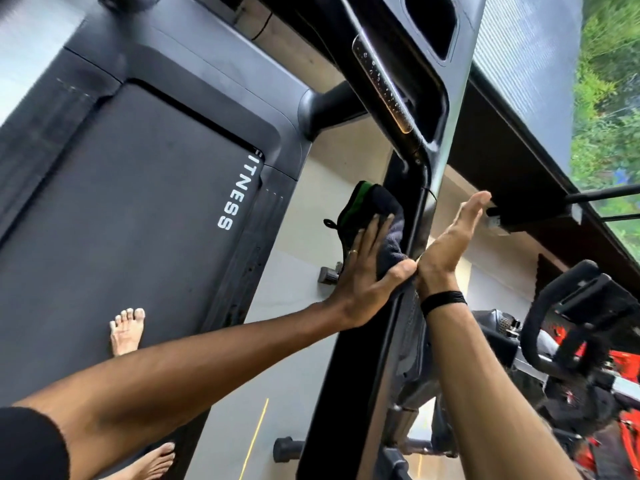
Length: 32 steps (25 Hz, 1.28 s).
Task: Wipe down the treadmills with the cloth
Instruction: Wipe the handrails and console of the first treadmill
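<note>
Left grip flat (fingers straight) on cloth

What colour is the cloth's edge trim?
Green, along the dark grey folded cloth under the left hand; head view.

The cloth at centre frame is dark grey with a green edge. The treadmill at left is black with white lettering on its belt. A black band circles the right wrist. Red equipment sits at lower right.
</note>
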Each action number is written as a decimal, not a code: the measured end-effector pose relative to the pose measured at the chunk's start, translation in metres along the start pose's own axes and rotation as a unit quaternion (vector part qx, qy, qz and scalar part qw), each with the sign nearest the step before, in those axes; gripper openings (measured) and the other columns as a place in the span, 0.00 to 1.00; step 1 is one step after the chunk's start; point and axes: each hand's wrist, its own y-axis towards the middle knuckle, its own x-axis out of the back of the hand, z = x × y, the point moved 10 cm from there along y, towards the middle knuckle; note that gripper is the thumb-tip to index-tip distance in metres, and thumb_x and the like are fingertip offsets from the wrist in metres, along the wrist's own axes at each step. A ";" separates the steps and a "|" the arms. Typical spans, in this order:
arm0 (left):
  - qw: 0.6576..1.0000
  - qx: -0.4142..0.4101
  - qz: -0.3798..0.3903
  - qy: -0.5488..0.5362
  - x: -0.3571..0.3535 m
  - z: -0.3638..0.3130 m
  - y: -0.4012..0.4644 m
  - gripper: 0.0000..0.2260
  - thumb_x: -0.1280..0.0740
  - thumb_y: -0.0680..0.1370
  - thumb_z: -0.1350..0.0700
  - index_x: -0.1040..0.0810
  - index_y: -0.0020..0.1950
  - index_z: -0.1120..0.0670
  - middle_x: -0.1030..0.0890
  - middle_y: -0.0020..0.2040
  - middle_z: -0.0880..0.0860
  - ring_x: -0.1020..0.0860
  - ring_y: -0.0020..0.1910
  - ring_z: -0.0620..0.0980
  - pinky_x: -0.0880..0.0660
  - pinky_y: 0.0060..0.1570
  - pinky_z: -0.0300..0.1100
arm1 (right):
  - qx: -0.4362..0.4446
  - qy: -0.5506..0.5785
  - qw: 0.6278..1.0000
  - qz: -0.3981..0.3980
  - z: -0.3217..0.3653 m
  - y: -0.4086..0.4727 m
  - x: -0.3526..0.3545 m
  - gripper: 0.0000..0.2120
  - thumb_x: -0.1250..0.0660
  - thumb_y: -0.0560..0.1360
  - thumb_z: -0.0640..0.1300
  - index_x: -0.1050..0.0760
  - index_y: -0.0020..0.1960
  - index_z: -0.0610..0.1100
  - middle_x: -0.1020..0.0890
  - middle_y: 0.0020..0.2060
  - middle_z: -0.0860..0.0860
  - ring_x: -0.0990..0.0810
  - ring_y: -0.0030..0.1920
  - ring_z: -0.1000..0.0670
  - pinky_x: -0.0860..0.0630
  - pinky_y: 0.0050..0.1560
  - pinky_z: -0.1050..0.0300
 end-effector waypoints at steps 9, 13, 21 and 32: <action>1.000 -0.018 0.010 0.005 -0.005 0.020 -0.127 0.37 0.36 0.76 0.41 0.50 0.82 0.44 0.47 0.82 0.45 0.49 0.81 0.47 0.47 0.77 0.61 | 0.036 0.024 0.997 0.056 0.007 -0.097 0.031 0.32 0.47 0.79 0.59 0.44 0.79 0.45 0.39 0.77 0.51 0.39 0.74 0.58 0.41 0.69 0.68; 1.000 -0.012 -0.005 0.015 -0.005 0.019 -0.170 0.36 0.37 0.76 0.43 0.48 0.81 0.44 0.46 0.82 0.45 0.47 0.80 0.45 0.45 0.77 0.60 | 0.028 0.024 0.996 0.076 -0.004 -0.137 0.058 0.33 0.44 0.77 0.59 0.40 0.77 0.44 0.36 0.75 0.49 0.36 0.73 0.56 0.39 0.71 0.62; 0.996 -0.065 -0.001 0.064 -0.025 0.000 -0.267 0.34 0.41 0.77 0.48 0.50 0.82 0.48 0.51 0.82 0.46 0.52 0.81 0.45 0.48 0.78 0.60 | 0.052 -0.138 0.963 0.226 -0.009 -0.225 0.119 0.28 0.35 0.80 0.54 0.35 0.75 0.43 0.30 0.73 0.46 0.33 0.73 0.51 0.35 0.74 0.52; 0.920 -0.165 0.129 0.331 -0.034 -0.055 -0.274 0.31 0.47 0.77 0.42 0.43 0.80 0.47 0.52 0.82 0.52 0.57 0.81 0.46 0.57 0.79 0.52 | -0.020 -0.238 0.954 0.181 -0.009 -0.240 0.141 0.15 0.30 0.71 0.45 0.26 0.28 0.43 0.27 0.25 0.48 0.28 0.30 0.49 0.36 0.27 0.62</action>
